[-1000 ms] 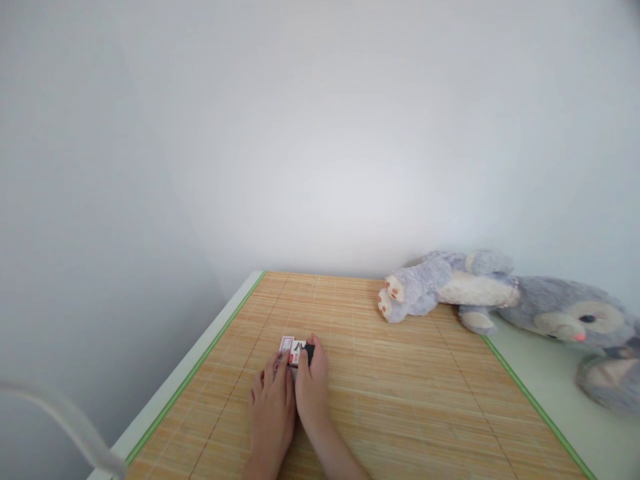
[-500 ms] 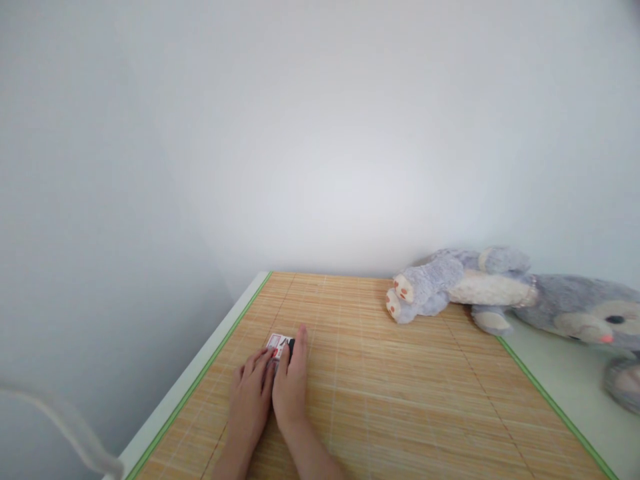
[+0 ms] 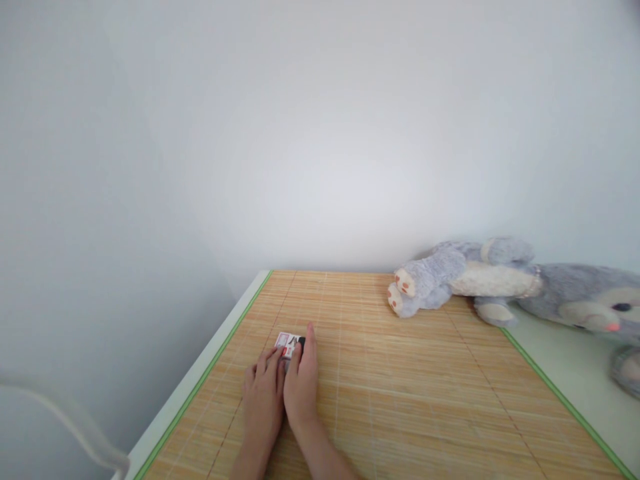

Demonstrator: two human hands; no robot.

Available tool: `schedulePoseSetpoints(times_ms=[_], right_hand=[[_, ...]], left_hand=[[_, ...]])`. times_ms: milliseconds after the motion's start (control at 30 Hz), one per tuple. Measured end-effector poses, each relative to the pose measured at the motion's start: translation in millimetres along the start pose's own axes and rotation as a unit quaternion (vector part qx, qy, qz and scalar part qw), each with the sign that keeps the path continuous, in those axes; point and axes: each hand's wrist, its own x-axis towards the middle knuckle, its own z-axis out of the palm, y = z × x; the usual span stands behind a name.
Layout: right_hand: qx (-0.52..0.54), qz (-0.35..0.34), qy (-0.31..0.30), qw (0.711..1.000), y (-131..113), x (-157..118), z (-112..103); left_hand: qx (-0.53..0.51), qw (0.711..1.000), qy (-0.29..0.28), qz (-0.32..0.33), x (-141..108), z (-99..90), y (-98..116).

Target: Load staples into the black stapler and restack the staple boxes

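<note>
A small white box (image 3: 289,341) with red and dark print, including a picture like a stapler, lies on the bamboo mat. A small black object (image 3: 301,341) sits at its right end, mostly covered, so I cannot tell its kind. My left hand (image 3: 263,393) lies palm down, fingers stretched forward, their tips touching the near left part of the box. Standing on its edge, my right hand (image 3: 302,387) has straight fingers along the right side of the black object, its thumb near the box. The two hands almost touch; what lies under them is hidden.
The bamboo mat (image 3: 400,393) with green edging covers most of the white table (image 3: 195,380). A grey plush toy (image 3: 480,277) lies along the back right. A blurred pale cord (image 3: 65,417) hangs at the lower left. A wall rises behind.
Both hands have shifted slightly right, and the box and black object have moved with them. The view has tilted a little, so the plush toy appears slightly higher.
</note>
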Motion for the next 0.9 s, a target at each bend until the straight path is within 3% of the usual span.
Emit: schedulePoseSetpoints(times_ms=[133,200,267,367,433,500,567,700,900], right_hand=[[0.011,0.022,0.002,1.0,-2.9,1.6,2.6],[0.01,0.045,0.014,0.999,-8.7,4.9,-8.5],[-0.017,0.044,0.02,0.999,-17.1,9.2,-39.5],[-0.14,-0.033,-0.045,0.989,-25.7,10.5,-120.4],[-0.249,-0.048,-0.082,0.964,-23.2,4.2,-180.6],[-0.335,-0.033,-0.088,0.937,-13.8,-6.3,-230.3],[-0.402,-0.025,-0.103,0.909,-1.1,-17.1,-262.3],[-0.475,-0.044,-0.123,0.87,15.9,-29.8,-277.7],[-0.501,-0.053,-0.099,0.858,16.1,-31.7,-267.1]], left_hand=[[0.013,1.0,-0.006,-0.002,0.6,-3.9,4.8],[0.029,0.999,0.009,-0.03,0.0,-13.3,8.9],[0.039,0.995,0.063,-0.063,-4.2,-25.1,17.0],[-0.003,0.988,0.137,-0.066,-19.0,-33.6,39.1],[-0.069,0.994,0.082,0.005,-31.8,-27.5,61.4],[-0.119,0.984,-0.057,0.121,-42.2,-14.3,87.6],[-0.128,0.959,-0.163,0.195,-47.2,0.7,112.5],[-0.09,0.948,-0.188,0.24,-45.1,20.7,141.7],[-0.032,0.951,-0.176,0.253,-45.9,28.7,149.1]])
